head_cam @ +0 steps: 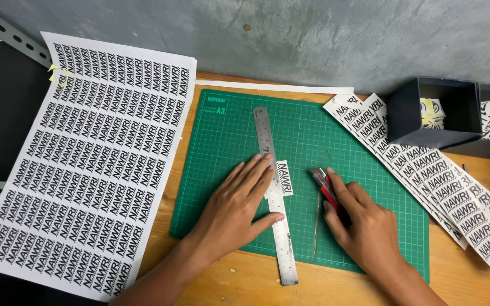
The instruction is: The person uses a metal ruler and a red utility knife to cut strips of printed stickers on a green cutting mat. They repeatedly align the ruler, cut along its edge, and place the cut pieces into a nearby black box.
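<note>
Now the left hand [239, 204] presses flat, fingers spread, on the steel ruler [273, 192] running top to bottom mid-frame, while the right hand [358, 221], nearer the small label [284, 178] just right of the ruler, is clamped on a red cutter [325, 190].

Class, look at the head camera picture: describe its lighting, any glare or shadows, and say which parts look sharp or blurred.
Head view: soft, even light; mild sheen on the steel ruler; faint shadows under the left hand and right hand; green cutting mat and printed sheet sharp; slight wide-angle bowing at the edges.
</note>
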